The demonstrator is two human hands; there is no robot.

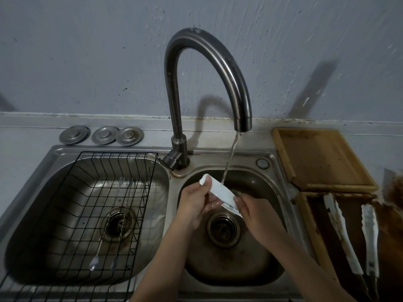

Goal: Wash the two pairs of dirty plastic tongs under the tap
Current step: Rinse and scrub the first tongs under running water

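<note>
The left hand (194, 200) grips the upper end of a pair of white plastic tongs (220, 192), thumb pressed on top; the right hand (255, 212) closes its fingers around the lower end. The tongs slant over the round right steel sink basin (237, 269), where a thin stream of water (230, 158) from the dark curved metal tap (209, 68) strikes them. A second soiled white pair (342, 232) lies on the wooden tray (305, 216) on the tabletop to the right. A black wire rack (72, 214) sits in the left basin.
</note>
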